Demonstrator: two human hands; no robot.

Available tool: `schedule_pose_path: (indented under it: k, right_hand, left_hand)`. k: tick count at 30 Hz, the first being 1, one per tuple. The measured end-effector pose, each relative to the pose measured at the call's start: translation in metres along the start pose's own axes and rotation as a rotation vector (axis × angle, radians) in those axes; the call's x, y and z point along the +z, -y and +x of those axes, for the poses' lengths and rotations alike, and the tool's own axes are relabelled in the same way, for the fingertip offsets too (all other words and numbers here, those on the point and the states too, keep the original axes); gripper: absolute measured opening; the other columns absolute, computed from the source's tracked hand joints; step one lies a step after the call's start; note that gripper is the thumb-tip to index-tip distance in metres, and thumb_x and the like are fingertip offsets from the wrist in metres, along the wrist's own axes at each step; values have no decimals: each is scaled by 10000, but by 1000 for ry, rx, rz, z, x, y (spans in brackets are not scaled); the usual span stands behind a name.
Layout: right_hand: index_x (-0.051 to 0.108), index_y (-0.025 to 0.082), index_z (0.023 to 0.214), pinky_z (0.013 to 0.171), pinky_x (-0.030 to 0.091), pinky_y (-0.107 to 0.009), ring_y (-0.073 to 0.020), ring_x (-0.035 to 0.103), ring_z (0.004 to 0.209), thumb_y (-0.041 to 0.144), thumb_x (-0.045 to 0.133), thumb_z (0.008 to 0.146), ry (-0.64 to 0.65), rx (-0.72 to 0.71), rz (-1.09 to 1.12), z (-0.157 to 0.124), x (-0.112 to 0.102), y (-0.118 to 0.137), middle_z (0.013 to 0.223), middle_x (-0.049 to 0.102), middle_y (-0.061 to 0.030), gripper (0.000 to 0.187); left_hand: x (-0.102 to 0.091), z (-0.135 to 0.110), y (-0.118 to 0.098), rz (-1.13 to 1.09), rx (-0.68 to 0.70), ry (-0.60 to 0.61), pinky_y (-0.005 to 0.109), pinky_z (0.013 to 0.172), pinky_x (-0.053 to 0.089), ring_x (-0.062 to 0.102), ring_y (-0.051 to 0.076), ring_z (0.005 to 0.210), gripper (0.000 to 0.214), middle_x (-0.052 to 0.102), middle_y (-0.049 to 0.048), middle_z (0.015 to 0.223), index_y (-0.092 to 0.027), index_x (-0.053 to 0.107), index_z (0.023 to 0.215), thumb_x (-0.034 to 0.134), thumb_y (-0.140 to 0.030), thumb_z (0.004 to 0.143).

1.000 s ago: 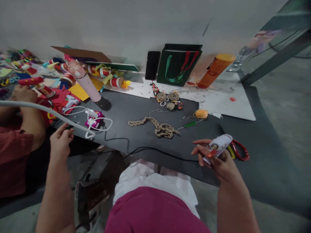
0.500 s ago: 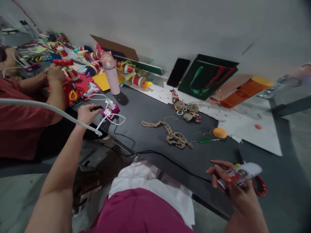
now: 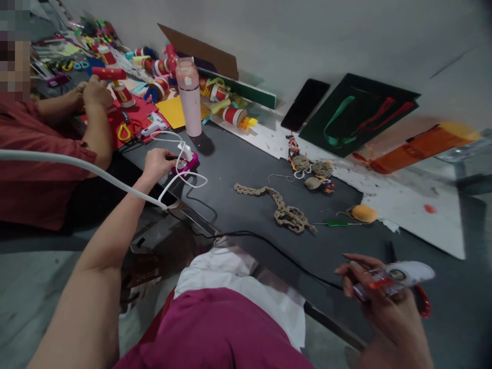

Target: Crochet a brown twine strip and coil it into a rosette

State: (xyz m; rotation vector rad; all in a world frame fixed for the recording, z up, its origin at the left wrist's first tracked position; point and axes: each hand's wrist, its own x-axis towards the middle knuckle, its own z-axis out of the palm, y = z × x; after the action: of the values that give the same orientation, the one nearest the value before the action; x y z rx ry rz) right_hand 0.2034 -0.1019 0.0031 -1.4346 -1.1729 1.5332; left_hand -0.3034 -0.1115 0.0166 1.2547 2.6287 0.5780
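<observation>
White tool (image 3: 402, 274) gripped tight in right hand (image 3: 380, 302), 4 o'clock | left hand (image 3: 157, 166) pinches black plug (image 3: 172, 158) by pink box (image 3: 189, 163), 10 o'clock

The person's body shows only along the near edge of the view. A magenta garment (image 3: 207, 333) fills the bottom centre, its cloth lying in soft, shallow folds, and a white cloth (image 3: 230, 292) sits just beyond it, crumpled and rumpled on the far side. From this steep angle it is hard to say exactly which garments these are. The left forearm (image 3: 103, 251) and right forearm (image 3: 407, 353) are bare, and so are the left hand (image 3: 157, 165) and right hand (image 3: 384, 302).
</observation>
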Motion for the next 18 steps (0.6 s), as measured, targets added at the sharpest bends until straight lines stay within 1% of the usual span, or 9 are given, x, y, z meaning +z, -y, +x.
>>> schedule_pose_path:
  k: [4,5,7,10,12,14,18]
  right_hand:
    - [710,210,794,349,433,-221,-118,536,379,335,846,599,4,-8,-7,2,1,1,619,678,-49,268]
    - [709,210,789,352,436,-227,-118,532,373,332,844,601,3,-16,-6,2,2,1,613,675,-48,262]
    - [706,211,781,343,427,-236,-121,522,359,330,841,603,-1,-29,-6,1,5,2,605,674,-46,253]
    - [707,215,782,338,422,-254,-133,525,356,339,834,608,0,-43,-21,0,8,3,614,678,-47,249]
    - [711,216,776,343,424,-259,-137,530,359,347,842,595,5,-34,-28,0,10,5,611,680,-46,259]
    - [714,217,756,337,411,-248,-128,521,349,353,856,570,-13,-31,-18,-1,12,7,591,676,-41,271]
    - [715,220,750,331,398,-241,-124,518,346,366,859,566,-9,-36,-15,-2,13,8,588,674,-40,275]
  left_hand:
    - [-4,12,0,98,39,56,293,642,386,620,241,774,407,721,108,773,-87,762,925,700,-385,656]
    - [-5,16,0,109,71,76,288,648,385,617,231,762,388,714,97,750,-88,763,911,690,-380,666]
    - [-8,23,-2,137,98,123,279,638,390,614,228,735,357,685,75,669,-95,769,858,700,-372,644]
    - [-12,31,-9,197,127,174,277,641,401,613,241,751,322,642,57,604,-100,767,831,690,-358,654]
    - [-15,32,-16,235,114,201,277,667,413,617,251,793,312,640,54,620,-104,763,845,706,-336,645]
    - [-16,32,-22,266,72,211,285,705,430,626,256,828,318,659,60,672,-111,760,870,723,-329,642]
    - [-15,29,-30,300,9,193,331,766,462,647,294,889,328,700,109,808,-111,750,867,744,-360,653]
